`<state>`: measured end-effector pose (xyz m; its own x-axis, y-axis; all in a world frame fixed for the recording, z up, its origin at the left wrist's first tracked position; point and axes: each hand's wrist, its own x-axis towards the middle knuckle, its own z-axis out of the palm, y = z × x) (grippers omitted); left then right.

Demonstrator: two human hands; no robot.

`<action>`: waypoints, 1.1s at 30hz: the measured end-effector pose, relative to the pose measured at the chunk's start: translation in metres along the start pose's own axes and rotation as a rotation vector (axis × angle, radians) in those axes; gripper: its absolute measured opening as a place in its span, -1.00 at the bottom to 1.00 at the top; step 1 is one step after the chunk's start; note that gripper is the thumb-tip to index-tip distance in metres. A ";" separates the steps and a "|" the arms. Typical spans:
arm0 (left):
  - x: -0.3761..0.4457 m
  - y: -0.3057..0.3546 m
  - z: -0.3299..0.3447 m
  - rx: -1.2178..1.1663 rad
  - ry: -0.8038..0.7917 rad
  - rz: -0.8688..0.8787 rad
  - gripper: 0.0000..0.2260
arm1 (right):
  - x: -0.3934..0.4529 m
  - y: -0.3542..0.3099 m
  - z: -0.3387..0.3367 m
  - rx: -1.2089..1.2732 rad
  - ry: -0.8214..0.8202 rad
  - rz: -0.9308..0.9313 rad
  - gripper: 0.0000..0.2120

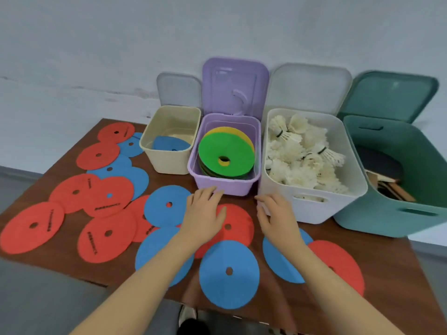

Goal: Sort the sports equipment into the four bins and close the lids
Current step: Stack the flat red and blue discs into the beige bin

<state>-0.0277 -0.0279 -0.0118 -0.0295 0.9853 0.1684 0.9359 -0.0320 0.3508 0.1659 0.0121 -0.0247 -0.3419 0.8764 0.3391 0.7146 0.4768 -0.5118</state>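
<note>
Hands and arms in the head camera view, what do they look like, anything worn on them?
Both forearms are bare up to the frame's edge, with no sleeves showing. The left hand and right hand wear no gloves, and no rings, watch or bands show.

brown table | red discs, blue discs, four bins

left hand: flat on red disc
right hand: hovering, fingers loosely curled
purple bin: open, green disc on top
green bin: far right, probably paddles
</note>
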 end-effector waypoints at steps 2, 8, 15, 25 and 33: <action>-0.016 0.019 0.019 -0.029 -0.068 -0.024 -0.58 | -0.029 0.025 -0.006 -0.058 -0.022 0.067 -0.76; -0.037 0.067 0.077 -0.017 -0.295 0.005 -0.59 | -0.099 0.090 -0.016 -0.293 -0.199 0.511 -0.52; -0.034 0.097 0.131 0.093 -0.616 -0.007 -0.40 | -0.141 0.120 -0.011 -0.329 -0.243 1.016 -0.05; -0.035 0.091 0.137 -0.056 -0.536 -0.053 -0.52 | -0.116 0.096 0.015 -0.169 -0.121 0.874 -0.24; -0.037 0.096 0.140 0.050 -0.437 -0.061 -0.45 | -0.126 0.105 0.013 -0.208 -0.132 0.865 -0.11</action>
<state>0.1123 -0.0444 -0.1132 0.0556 0.9640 -0.2601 0.9531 0.0264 0.3015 0.2758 -0.0473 -0.1311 0.3091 0.9302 -0.1982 0.8465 -0.3641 -0.3884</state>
